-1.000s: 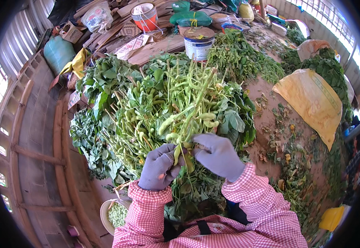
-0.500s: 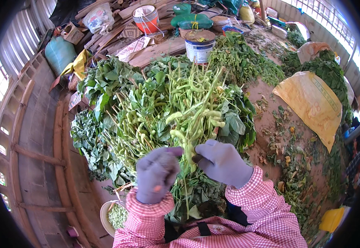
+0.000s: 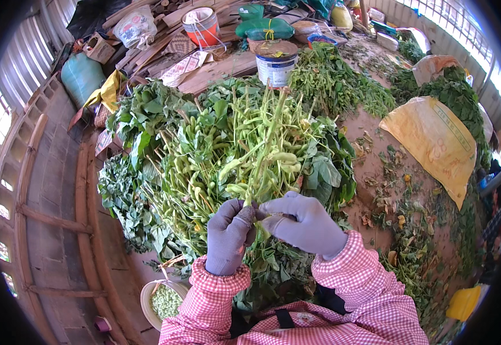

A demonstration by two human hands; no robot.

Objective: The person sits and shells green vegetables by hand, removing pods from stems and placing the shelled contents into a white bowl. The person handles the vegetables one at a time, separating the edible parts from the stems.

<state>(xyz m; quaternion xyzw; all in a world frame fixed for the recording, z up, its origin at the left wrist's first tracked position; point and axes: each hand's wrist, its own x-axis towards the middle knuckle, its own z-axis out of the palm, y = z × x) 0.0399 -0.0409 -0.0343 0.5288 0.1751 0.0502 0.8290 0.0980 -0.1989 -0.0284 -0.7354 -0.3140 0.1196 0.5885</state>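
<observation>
The podded stalk [image 3: 271,133] is held over the plant heap [image 3: 190,164] by the left hand [image 3: 227,236], its gripped section hidden; whether anything is pinched by the right hand [image 3: 308,223] cannot be determined.

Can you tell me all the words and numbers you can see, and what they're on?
Yellow sack: faint printing near its upper right edge; I won't copy printed marks.
White tub with a blue band: printed label, too small to read.
White plastic bag: coloured print, too blurred to read.
Flat pale sheet: reddish marks; I can't tell whether they're words.
</observation>
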